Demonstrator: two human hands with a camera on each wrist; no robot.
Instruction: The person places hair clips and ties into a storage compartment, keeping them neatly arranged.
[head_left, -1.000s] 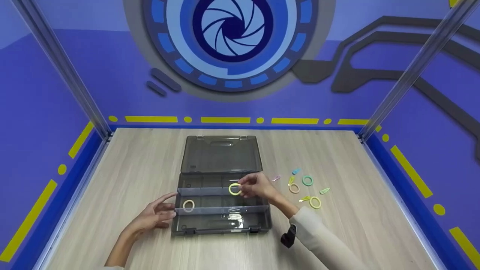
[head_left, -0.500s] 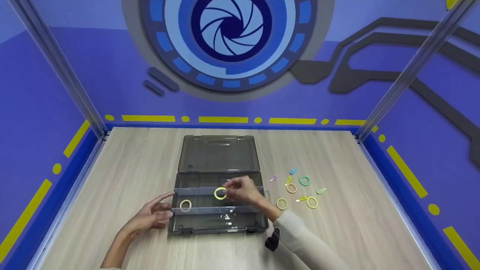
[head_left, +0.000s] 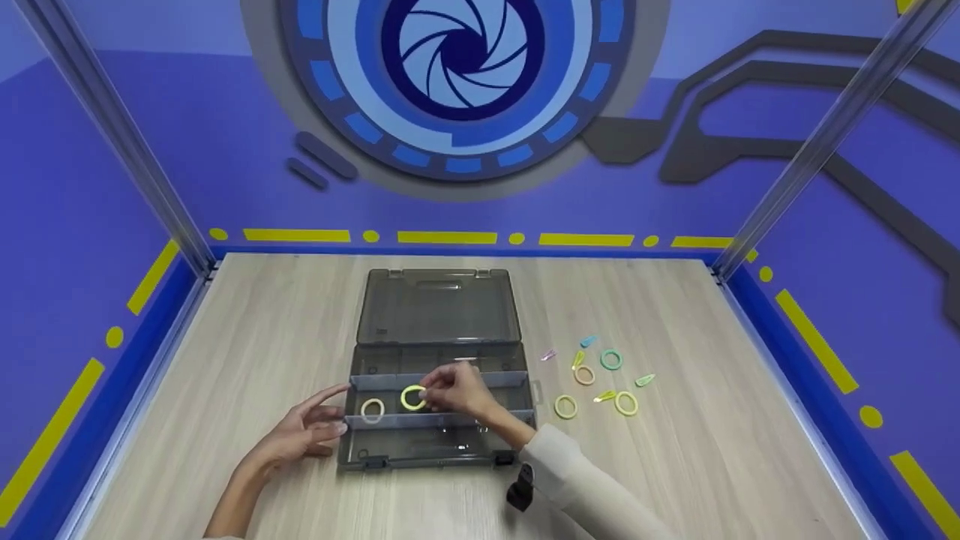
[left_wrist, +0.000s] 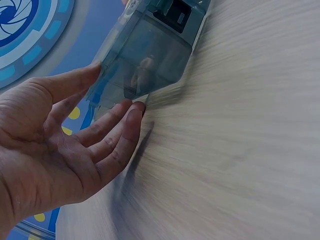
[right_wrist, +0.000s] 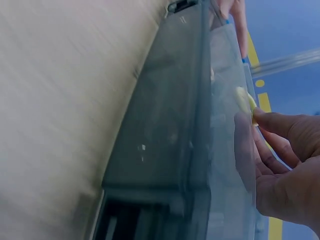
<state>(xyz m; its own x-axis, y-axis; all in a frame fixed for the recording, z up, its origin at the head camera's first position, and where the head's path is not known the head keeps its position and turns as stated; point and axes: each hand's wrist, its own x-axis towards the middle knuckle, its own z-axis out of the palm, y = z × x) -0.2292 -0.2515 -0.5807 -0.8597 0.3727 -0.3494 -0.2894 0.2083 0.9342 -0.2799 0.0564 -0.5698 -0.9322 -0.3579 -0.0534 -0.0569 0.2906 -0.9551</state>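
Note:
My right hand point(head_left: 459, 390) pinches a yellow hair tie point(head_left: 403, 401) between thumb and fingers, over the middle compartment of a smoky see-through plastic organizer box point(head_left: 405, 444). A cream hair tie point(head_left: 364, 411) lies at the left end of that compartment. At the box's left side, my left hand point(head_left: 296, 431) touches the wall with loosely extended fingers. Seen from the left wrist, the thumb point(left_wrist: 75, 84) meets the upper edge while other fingertips point(left_wrist: 134, 116) are at the lower side. The right wrist view shows the held hair tie point(right_wrist: 253, 101) partly behind the clear wall.
The box's lid point(head_left: 439, 307) lies folded back behind it. To the right are loose hair ties, including a green one point(head_left: 602, 360) and a peach one point(head_left: 576, 376), with several snap hair clips, among them a blue one point(head_left: 589, 341). Upright panels point(head_left: 465, 214) border the table.
My right hand has carried the yellow hair tie leftward and a little nearer, towards the cream one. The left hand stays at the box's left side.

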